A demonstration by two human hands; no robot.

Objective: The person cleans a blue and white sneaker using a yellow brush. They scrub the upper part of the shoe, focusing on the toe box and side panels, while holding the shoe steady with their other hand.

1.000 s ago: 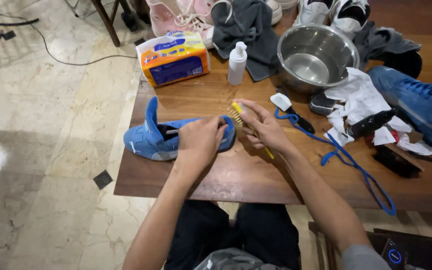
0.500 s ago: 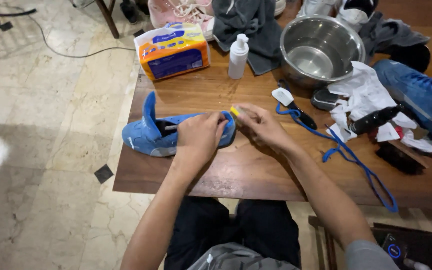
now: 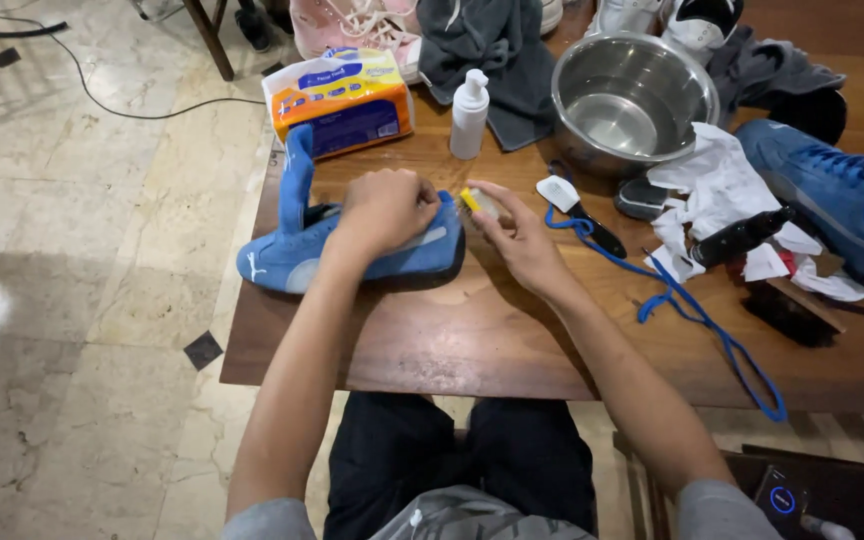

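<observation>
A blue suede shoe (image 3: 304, 245) lies on its side at the left end of the wooden table (image 3: 472, 335), its tongue sticking up. My left hand (image 3: 384, 208) presses down on the shoe's heel end, fingers closed over it. My right hand (image 3: 514, 232) holds a small yellow-handled brush (image 3: 476, 201) against the back of the heel. The brush's handle is mostly hidden in my palm.
Behind the shoe stand an orange-and-blue tissue pack (image 3: 344, 100), a white pump bottle (image 3: 469, 115) and a steel bowl (image 3: 632, 100). A blue lace (image 3: 697, 320), crumpled white paper (image 3: 722, 195), dark brushes (image 3: 742, 236) and a second blue shoe (image 3: 842, 195) lie to the right.
My right hand has turned the yellow brush from pointing down the table to lying flat against the shoe's heel. My left hand stays on the shoe.
</observation>
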